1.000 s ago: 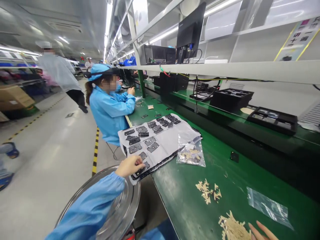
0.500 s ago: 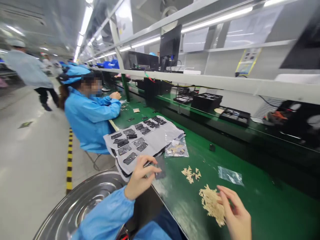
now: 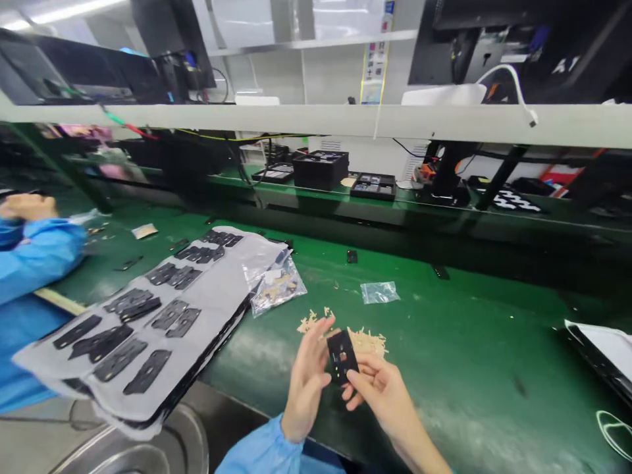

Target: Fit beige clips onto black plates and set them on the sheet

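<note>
A small flat black plate (image 3: 342, 356) with cut-outs is held upright between both my hands above the green bench (image 3: 474, 342). My left hand (image 3: 307, 382) grips its left edge with thumb and fingers. My right hand (image 3: 382, 388) pinches it from the right and below. Just behind lies a heap of small tan pieces (image 3: 363, 338). To the left a grey sheet (image 3: 148, 322) carries several similar black plates laid in rows.
A clear bag of tan parts (image 3: 276, 288) and a small empty bag (image 3: 379, 291) lie on the bench. Black trays (image 3: 320, 168) stand on the rear shelf. A co-worker's blue sleeve (image 3: 34, 257) is at far left. A steel basin (image 3: 148, 447) sits below the sheet.
The view has swung right. My left hand carried a black plate from the sheet to the middle, and my right hand left the tan heap and took hold of the plate too.
</note>
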`<action>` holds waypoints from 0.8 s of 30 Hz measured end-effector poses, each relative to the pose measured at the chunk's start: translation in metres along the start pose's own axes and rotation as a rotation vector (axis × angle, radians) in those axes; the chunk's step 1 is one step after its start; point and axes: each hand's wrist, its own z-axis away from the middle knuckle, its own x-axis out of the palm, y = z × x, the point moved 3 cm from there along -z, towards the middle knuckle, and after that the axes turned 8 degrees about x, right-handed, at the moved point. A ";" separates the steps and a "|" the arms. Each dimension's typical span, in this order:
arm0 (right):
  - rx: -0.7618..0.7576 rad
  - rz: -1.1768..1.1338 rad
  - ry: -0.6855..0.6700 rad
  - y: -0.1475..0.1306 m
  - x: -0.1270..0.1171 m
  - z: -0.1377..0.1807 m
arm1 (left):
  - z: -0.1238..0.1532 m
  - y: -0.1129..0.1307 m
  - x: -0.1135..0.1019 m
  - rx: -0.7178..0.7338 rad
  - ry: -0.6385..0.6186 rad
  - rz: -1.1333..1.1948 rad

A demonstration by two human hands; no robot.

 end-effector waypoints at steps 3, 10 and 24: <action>0.085 0.031 -0.038 0.017 -0.006 -0.016 | -0.001 -0.027 0.006 -0.477 0.018 0.272; 0.244 -0.195 -0.099 0.006 -0.016 -0.032 | -0.024 -0.051 0.002 -0.774 0.171 0.351; 0.064 0.157 0.291 0.008 -0.058 -0.039 | -0.071 -0.037 -0.085 -0.316 0.067 -0.874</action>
